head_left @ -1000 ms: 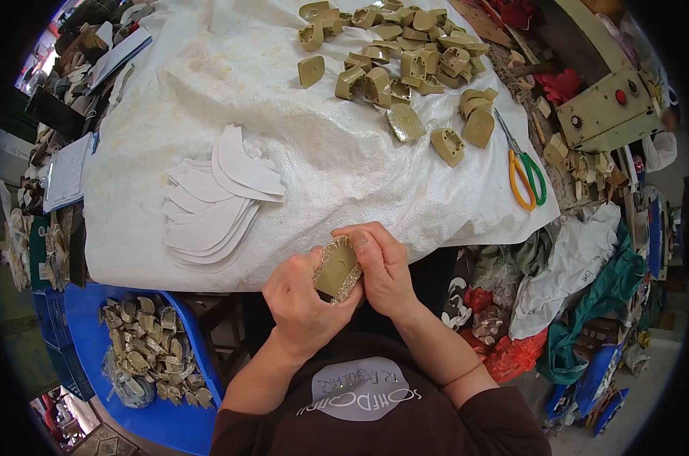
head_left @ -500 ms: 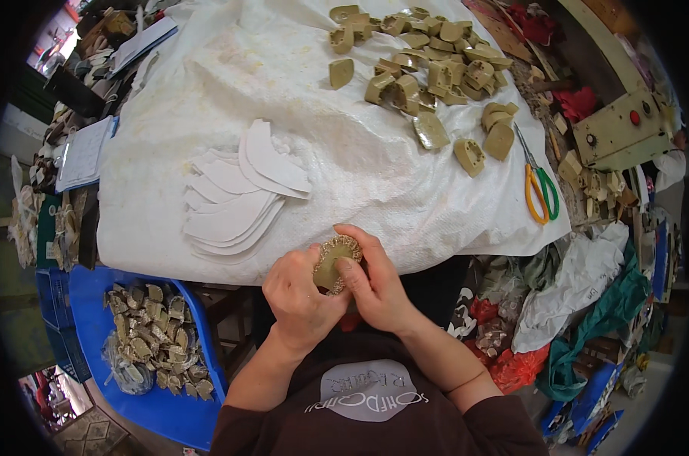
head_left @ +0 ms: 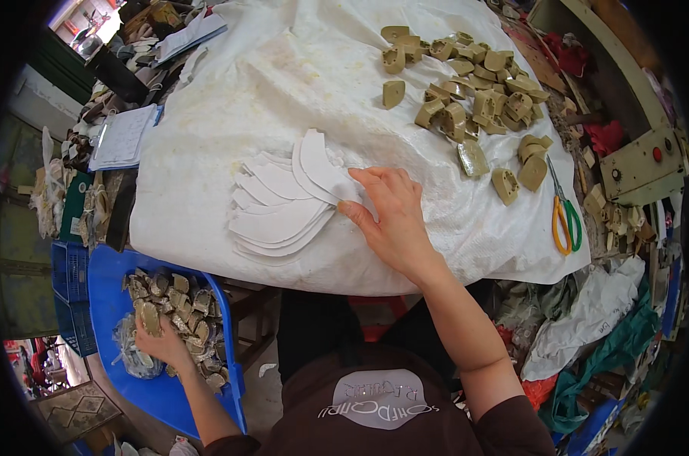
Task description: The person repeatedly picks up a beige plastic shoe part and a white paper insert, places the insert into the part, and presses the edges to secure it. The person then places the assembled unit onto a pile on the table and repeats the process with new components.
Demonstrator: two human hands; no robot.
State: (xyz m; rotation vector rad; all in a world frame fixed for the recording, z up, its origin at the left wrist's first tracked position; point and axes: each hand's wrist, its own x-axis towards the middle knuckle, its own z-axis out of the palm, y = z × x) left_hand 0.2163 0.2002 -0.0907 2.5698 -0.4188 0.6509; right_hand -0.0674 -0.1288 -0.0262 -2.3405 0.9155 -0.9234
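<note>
My left hand [head_left: 164, 348] is down at the left, over the blue bin [head_left: 233, 334]. Its fingers hold a heel piece [head_left: 150, 319] with a rough, glittery rim. Several similar heel pieces [head_left: 181, 300] lie heaped in the bin. On the white sheet, my right hand [head_left: 396, 219] has its thumb and fingers at the right tip of a white curved cutout [head_left: 323, 173], the top one of a fanned stack. The other cutouts [head_left: 276, 216] lie beneath and beside it, of paper or thin sheet; I cannot tell which.
Plain olive shoe heels [head_left: 485, 87] lie scattered at the far right of the white sheet [head_left: 504, 239]. Scissors [head_left: 563, 216] with orange and green handles lie near its right edge. A clipboard [head_left: 124, 137] is at the left, a control box [head_left: 637, 167] at the right.
Both hands held a heel piece together in front of my chest. They have parted: the left carried it down left to the blue bin, the right reached forward to the cutouts.
</note>
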